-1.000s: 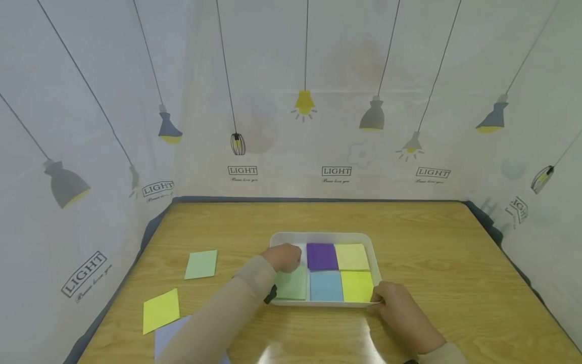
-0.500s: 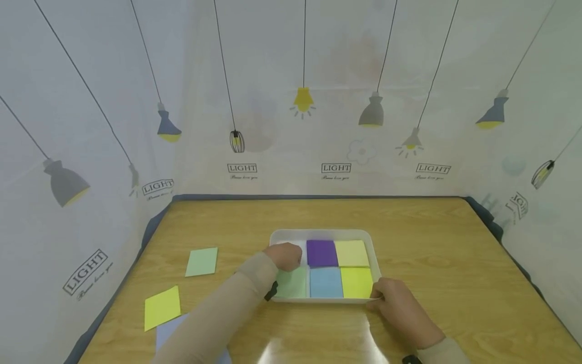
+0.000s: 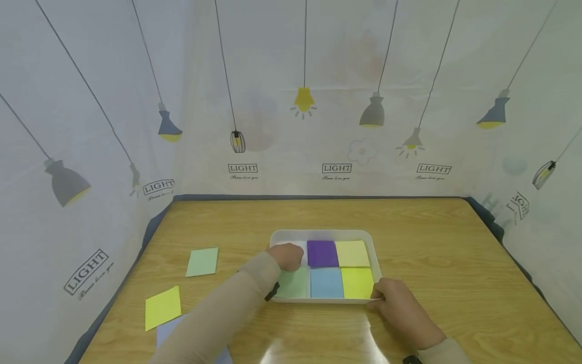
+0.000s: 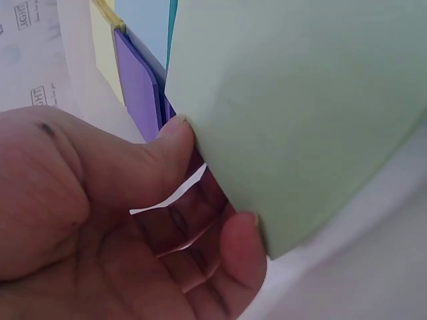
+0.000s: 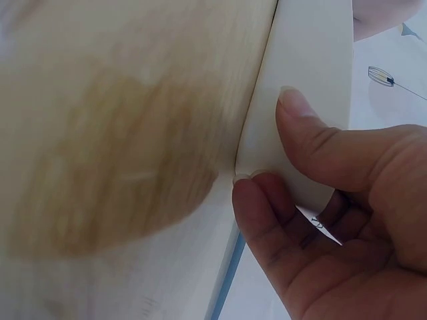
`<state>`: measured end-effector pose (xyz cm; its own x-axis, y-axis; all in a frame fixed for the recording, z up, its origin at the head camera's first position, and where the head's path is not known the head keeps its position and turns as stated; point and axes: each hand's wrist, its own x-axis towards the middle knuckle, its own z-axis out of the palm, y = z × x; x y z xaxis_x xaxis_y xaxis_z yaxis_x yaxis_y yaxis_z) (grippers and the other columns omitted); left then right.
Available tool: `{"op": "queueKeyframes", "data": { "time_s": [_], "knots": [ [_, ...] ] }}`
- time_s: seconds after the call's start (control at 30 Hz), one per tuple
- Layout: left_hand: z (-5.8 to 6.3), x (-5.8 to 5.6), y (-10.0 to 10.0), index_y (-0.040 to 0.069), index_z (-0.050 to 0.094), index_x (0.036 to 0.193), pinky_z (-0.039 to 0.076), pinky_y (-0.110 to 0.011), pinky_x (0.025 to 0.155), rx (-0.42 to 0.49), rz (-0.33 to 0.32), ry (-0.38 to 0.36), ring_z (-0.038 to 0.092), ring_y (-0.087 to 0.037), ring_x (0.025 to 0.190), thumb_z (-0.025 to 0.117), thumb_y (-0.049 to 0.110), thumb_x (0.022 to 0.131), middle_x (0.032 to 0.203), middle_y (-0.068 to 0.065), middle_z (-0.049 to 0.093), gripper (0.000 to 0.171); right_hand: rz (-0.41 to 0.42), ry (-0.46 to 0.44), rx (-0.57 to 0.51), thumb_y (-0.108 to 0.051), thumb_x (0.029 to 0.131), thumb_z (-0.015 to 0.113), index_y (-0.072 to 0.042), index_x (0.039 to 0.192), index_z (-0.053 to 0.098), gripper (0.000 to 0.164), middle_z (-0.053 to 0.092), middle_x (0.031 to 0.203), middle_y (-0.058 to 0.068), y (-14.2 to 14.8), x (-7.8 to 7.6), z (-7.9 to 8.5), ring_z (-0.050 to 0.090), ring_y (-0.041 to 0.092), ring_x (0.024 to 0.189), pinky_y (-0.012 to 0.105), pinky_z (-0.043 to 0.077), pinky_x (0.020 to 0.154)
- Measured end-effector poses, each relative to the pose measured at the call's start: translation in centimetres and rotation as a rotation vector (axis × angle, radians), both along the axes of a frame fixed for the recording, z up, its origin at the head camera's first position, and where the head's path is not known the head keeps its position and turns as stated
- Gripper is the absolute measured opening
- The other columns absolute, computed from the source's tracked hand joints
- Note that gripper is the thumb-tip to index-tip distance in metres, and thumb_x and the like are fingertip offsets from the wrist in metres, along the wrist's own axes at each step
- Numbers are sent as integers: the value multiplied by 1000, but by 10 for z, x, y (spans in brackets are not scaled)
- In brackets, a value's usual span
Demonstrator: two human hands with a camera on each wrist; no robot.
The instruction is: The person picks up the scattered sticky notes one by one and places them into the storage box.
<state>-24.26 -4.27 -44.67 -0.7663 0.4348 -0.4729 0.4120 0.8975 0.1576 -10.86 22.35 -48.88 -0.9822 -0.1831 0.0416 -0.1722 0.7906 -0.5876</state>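
Note:
A white tray (image 3: 277, 236) stands on the table, holding square sticky note pads. At the back are a purple pad (image 3: 322, 254) and a pale yellow pad (image 3: 352, 254); in front lie a light green pad (image 3: 292, 284), a blue pad (image 3: 326, 283) and a bright yellow pad (image 3: 357, 283). My left hand (image 3: 286, 256) reaches into the tray's back left part. In the left wrist view its thumb and curled fingers grip the edge of the green pad (image 4: 293, 120). My right hand (image 3: 400, 308) pinches the tray's front right corner, thumb on the wall (image 5: 300, 60).
On the table (image 3: 432, 242) to the left lie a light green square (image 3: 202, 262), a yellow square (image 3: 162, 307) and a lavender square (image 3: 168, 328), the last partly hidden under my left sleeve. A lamp-printed cloth (image 3: 273, 60) encloses the table's back and sides.
The view has shifted slightly. Both hands keep their places at the tray, and the pads lie as before.

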Motion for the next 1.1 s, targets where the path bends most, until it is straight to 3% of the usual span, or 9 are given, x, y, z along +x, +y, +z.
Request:
{"op": "queueKeyframes", "data": {
  "time_s": [0.27,0.7,0.93,1.1],
  "knots": [
    [1,0,1,8,63,115,45,-31,77,-3,19,-22,53,-14,82,46,16,104,93,-3,59,22,-7,-5,-3,-5,80,81,-13,69,65,21,58,69,-6,0,1,0,48,5,65,21,44,59],
    [0,1,-2,11,60,100,44,-30,71,33,-11,12,52,-14,78,44,16,105,88,-1,59,18,-28,-21,-17,-5,80,81,-13,70,65,20,60,69,-6,-1,2,0,50,6,65,21,45,60],
    [4,-1,-8,11,60,94,47,-29,68,99,-40,134,55,-14,77,48,14,105,86,-2,62,17,-30,-19,-13,-5,81,80,-12,70,64,21,60,70,-6,-1,3,1,50,5,66,21,45,60],
    [15,4,-15,14,59,99,52,-31,70,108,3,227,60,-16,84,56,18,103,92,-2,63,6,-22,-16,-16,-6,81,81,-12,71,64,20,60,70,-6,-2,2,1,49,4,66,21,45,60]
  ]
}}
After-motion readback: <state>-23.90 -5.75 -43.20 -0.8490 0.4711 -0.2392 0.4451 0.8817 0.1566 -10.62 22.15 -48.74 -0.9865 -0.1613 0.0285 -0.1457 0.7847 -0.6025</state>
